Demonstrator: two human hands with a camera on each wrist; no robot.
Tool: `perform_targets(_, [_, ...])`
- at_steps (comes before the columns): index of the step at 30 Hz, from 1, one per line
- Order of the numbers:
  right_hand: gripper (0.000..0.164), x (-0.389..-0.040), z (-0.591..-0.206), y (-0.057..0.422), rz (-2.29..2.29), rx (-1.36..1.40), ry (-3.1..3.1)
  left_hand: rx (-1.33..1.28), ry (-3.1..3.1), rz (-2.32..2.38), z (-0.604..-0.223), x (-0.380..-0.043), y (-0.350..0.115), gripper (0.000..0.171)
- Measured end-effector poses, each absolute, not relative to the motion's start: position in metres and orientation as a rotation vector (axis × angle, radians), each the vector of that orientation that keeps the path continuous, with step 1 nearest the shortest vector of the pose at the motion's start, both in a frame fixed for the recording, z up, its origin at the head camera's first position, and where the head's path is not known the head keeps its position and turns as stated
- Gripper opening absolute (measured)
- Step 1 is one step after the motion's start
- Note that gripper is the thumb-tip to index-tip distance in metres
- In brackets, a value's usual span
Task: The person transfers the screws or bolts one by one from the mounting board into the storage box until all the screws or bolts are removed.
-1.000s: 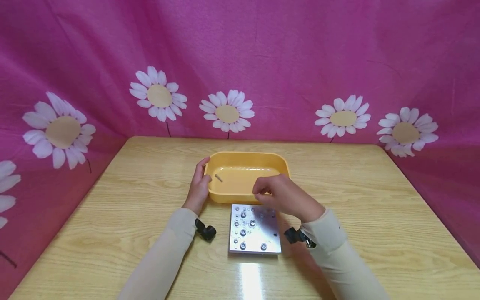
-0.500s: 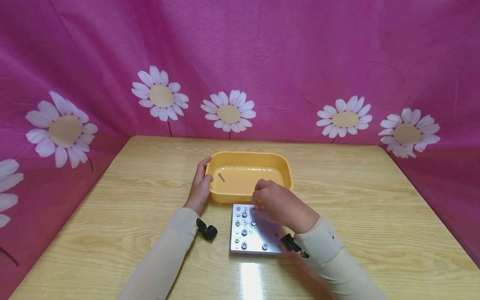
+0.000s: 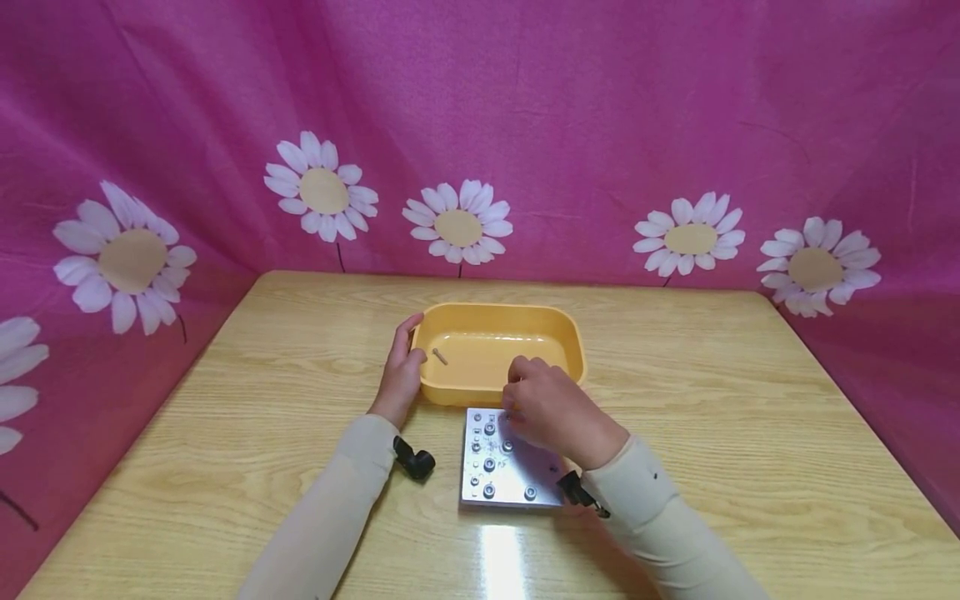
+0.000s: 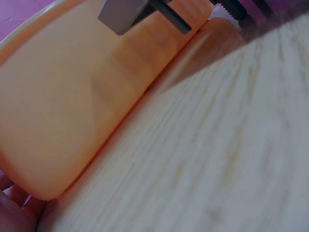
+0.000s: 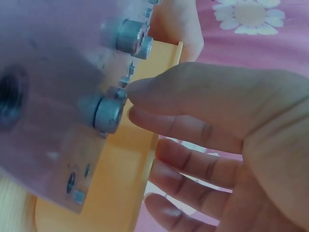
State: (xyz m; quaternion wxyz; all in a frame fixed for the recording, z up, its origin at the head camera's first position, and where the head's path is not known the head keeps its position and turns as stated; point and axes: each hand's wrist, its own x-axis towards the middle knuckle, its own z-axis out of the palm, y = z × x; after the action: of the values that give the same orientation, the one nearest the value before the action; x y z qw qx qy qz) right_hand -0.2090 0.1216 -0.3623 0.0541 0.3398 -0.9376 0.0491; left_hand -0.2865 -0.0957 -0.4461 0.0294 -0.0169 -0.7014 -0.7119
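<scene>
A silver metal plate (image 3: 513, 479) with several socket head screws standing in it lies in front of a yellow tray (image 3: 472, 367). My left hand (image 3: 400, 375) grips the tray's left rim, thumb over the edge. My right hand (image 3: 558, 412) is over the plate's far edge. In the right wrist view its thumb and index finger pinch a small screw (image 5: 120, 94) at the plate, beside a larger knurled screw head (image 5: 108, 116). A loose screw (image 3: 439, 357) lies inside the tray at the left. Threaded ends (image 4: 171, 17) stick out under the plate.
Everything rests on a light wooden table (image 3: 675, 350). A pink cloth (image 3: 570, 125) with white flowers hangs behind it and along both sides. Black wrist cameras (image 3: 414, 460) sit on both sleeves.
My right hand has moved from over the tray's front rim towards me, down to the far edge of the plate. The loose screw in the tray has shifted slightly. My left hand keeps its hold.
</scene>
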Motion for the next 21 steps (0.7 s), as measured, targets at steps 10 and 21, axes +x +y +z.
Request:
perform_targets(10, [0.007,-0.2090,-0.3671,0.1166,0.098,0.997,-2.832,-0.069,-2.138,-2.240,-0.4465,-0.2897,-0.0988,0.060])
perform_targets(21, [0.007,-0.2074,-0.3673,0.1155,0.090,0.988,-2.852,-0.046,-2.162,-2.199,-0.4469,-0.2874,-0.0970,0.059])
